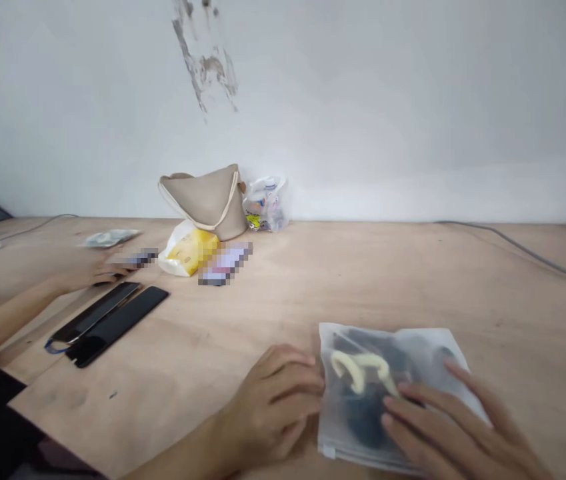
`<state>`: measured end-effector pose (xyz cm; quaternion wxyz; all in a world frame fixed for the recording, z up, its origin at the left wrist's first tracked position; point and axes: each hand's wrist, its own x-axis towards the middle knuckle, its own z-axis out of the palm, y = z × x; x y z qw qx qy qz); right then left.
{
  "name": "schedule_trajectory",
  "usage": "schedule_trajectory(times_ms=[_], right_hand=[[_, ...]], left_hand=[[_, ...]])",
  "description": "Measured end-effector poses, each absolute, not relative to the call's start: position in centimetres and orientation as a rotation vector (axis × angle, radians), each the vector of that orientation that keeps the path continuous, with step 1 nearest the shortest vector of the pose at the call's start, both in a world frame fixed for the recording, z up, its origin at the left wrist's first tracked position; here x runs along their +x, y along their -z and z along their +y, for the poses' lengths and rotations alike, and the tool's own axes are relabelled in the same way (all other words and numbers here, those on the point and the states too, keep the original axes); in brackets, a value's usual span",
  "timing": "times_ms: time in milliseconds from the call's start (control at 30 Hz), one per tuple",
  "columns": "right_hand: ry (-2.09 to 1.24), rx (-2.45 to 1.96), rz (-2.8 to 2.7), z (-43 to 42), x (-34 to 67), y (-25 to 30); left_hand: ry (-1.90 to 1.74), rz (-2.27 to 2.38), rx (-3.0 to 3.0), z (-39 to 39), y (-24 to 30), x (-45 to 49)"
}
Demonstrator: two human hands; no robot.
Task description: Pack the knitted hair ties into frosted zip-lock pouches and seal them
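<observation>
A frosted plastic zip bag (335,427) lies flat on the wooden table in front of me, its small slider at the near left corner. Through the plastic show a dark item and a pale yellow curled piece (363,363) whose kind I cannot make out. My left hand (275,400) is closed at the bag's left edge, fingers curled and tips against the plastic; its thumb is hidden. Fingers stretched out and apart, my right hand (455,423) rests flat across the bag's right half.
At the left, another person's hand (103,270) is by a blurred-out phone. Two dark flat panels (117,327) lie nearer. Toward the wall stand a beige handbag (213,197), a yellow tissue pack (190,252) and a clear plastic bag (275,207). A grey cable (527,250) runs along the right.
</observation>
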<state>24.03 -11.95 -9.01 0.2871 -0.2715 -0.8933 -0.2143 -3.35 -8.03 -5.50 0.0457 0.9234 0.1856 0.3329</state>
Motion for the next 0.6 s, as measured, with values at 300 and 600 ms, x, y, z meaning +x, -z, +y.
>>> schedule_trajectory(times_ms=[300,600], right_hand=[[0.543,-0.703,-2.156,-12.5,17.2,8.0],[0.561,-0.715,-2.207,-12.6,20.5,7.2]], left_hand=[[-1.027,0.307,3.012,-8.8,4.4,-1.9],[-1.203,0.394,3.009,-8.5,4.8,-2.6]])
